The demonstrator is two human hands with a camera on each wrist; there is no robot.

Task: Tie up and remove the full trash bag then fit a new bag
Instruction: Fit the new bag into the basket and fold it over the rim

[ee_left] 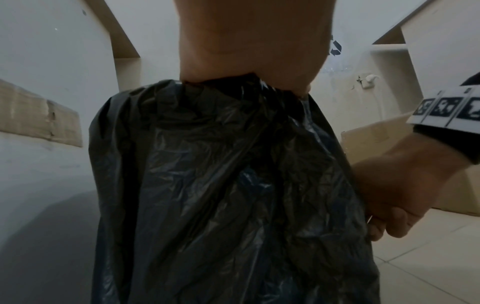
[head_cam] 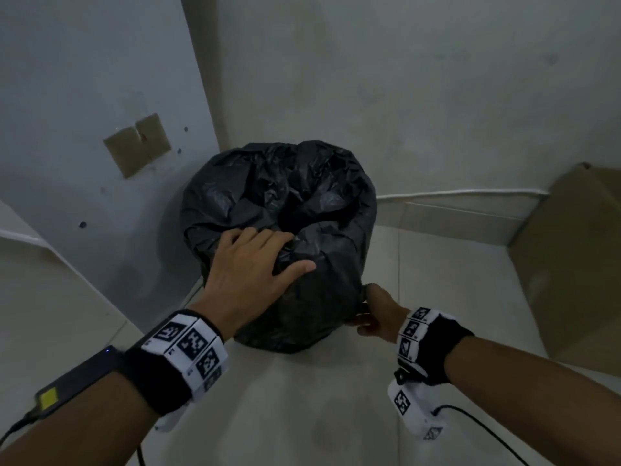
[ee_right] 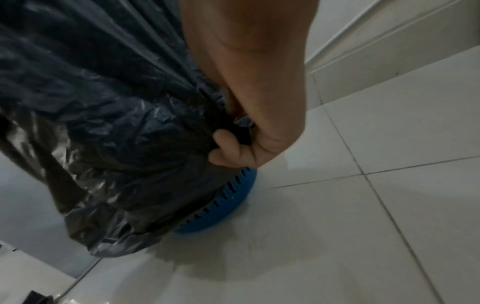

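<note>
- Resting flat on the near top edge of the black trash bag (head_cam: 279,210), the left hand (head_cam: 248,264) has fingers extended and spread; it presses on the plastic and grips nothing.
- Right hand (head_cam: 376,314) sits low on the bag's right side, fingers curled, pinching a fold of the overhanging skirt; the right wrist view confirms plastic bunched between thumb and fingers (ee_right: 228,148).
- Bag is draped over a blue slotted bin (ee_right: 226,207), only its base showing below the skirt. Bin stands on the tiled floor (head_cam: 336,415), in the wall corner.
- Cardboard box (head_cam: 571,257) stands to the right of the bin, well apart.
- Judged step: freeing the bag's skirt from the bin, prior to tying. Mouth not yet gathered.
- Next move likely calls for lifting the skirt up over the rim all round, then bunching the mouth for a knot.
</note>
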